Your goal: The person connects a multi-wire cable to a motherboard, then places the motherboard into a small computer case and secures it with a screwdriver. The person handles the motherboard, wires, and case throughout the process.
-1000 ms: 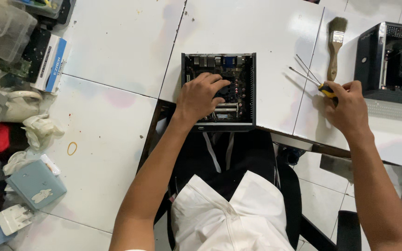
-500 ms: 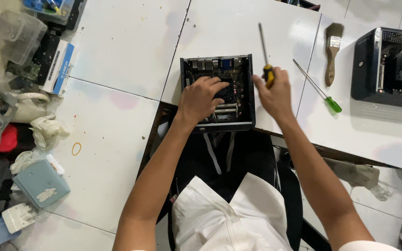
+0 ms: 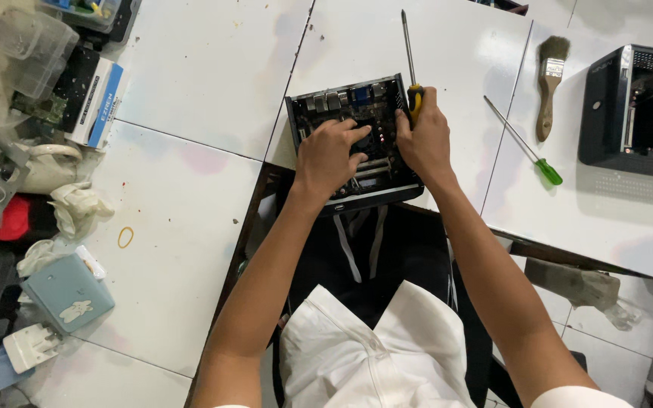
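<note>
Nearest to me, my two bare forearms run up from the white garment at my lap toward the edge of the white tabletop (image 3: 190, 113). At that edge sits the small open computer case (image 3: 353, 140), lid off, its near side overhanging the tabletop slightly; inside I see a circuit board with a row of ports along the far wall and metal slots on the near side. My left hand (image 3: 326, 155) lies palm down inside the case, fingers loosely spread and resting on the board, gripping nothing I can make out. My right hand (image 3: 423, 140) is at the case's right wall, closed around the yellow-and-black handle of a screwdriver (image 3: 410, 57), whose shaft points away from me across the tabletop. To the right, apart from the case, a green-handled screwdriver (image 3: 524, 142) lies diagonally, with a wooden paintbrush (image 3: 547, 87) just beyond it. Farther right stands a second black case (image 3: 632, 113), open on its side, cables and a board visible within. Far left, clear plastic bins (image 3: 35, 38) hold small parts I cannot identify.
</note>
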